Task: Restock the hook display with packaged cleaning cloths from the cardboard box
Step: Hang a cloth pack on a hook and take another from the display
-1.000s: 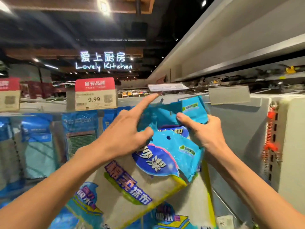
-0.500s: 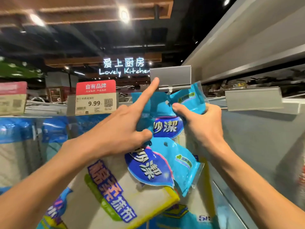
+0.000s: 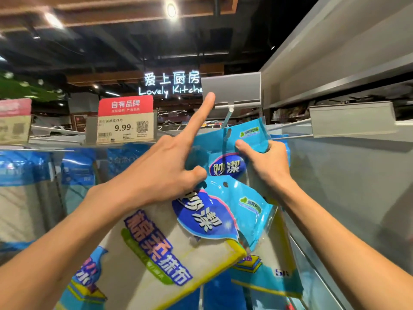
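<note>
My left hand [image 3: 165, 166] grips a stack of blue-and-white packaged cleaning cloths [image 3: 169, 249] between thumb and curled fingers, its index finger stretched up to the blank grey label holder [image 3: 232, 89] at the hook's tip. My right hand [image 3: 263, 162] pinches the blue header of another cloth pack [image 3: 250, 135], whose hang hole is threaded on the hook [image 3: 226, 121]. The lower part of that pack hangs behind the stack. The cardboard box is out of view.
Packs of cloths [image 3: 76, 173] hang on neighbouring hooks to the left under a 9.99 price tag [image 3: 126, 121]. A second blank label holder [image 3: 353, 119] juts out at right. Grey panel [image 3: 346, 198] stands right; shelving runs overhead.
The view tilted further upward. My left index finger rose to the label holder. The pack in my right hand slid onto the hook beneath it.
</note>
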A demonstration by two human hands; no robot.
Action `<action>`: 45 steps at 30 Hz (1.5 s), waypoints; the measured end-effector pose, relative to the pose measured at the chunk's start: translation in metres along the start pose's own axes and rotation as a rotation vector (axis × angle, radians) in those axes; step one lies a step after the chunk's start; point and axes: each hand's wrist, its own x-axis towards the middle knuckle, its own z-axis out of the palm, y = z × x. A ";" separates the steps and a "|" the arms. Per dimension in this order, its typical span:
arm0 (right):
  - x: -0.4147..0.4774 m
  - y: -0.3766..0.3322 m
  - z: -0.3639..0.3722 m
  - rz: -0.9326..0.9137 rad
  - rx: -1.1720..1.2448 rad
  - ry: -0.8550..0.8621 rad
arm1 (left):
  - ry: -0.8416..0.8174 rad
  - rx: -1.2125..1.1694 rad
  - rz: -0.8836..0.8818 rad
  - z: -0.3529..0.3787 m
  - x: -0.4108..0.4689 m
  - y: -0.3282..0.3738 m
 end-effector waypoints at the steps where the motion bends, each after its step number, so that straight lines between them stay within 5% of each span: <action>1: 0.000 0.004 -0.002 0.016 -0.015 -0.020 | -0.001 -0.007 -0.003 0.001 -0.001 0.000; 4: -0.012 0.009 -0.011 0.028 -0.035 -0.051 | 0.050 0.040 -0.011 0.007 -0.001 -0.002; 7: -0.042 0.004 -0.023 -0.065 0.017 0.233 | 0.117 0.052 -0.005 0.015 -0.001 0.000; 9: -0.065 -0.003 -0.034 -0.078 0.219 0.256 | 0.155 0.014 0.001 0.020 0.000 0.001; 14: -0.113 -0.023 -0.045 0.121 0.408 -0.283 | 0.255 -0.086 0.003 0.029 0.002 0.002; 19: -0.100 -0.031 -0.030 0.034 0.414 -0.081 | 0.391 -0.198 0.023 0.037 0.006 0.003; 25: -0.071 -0.038 -0.022 -0.183 0.246 -0.031 | 0.506 -0.394 0.044 0.039 0.012 -0.011; 31: -0.040 -0.047 -0.004 -0.290 0.103 0.016 | 0.661 -0.336 0.071 0.040 0.018 -0.009; 40: -0.013 -0.033 0.006 -0.221 0.007 -0.040 | 0.682 -0.074 0.135 0.061 0.022 -0.023; 45: -0.038 -0.006 -0.003 -0.219 0.000 0.196 | 0.730 -0.257 0.008 0.086 0.015 -0.033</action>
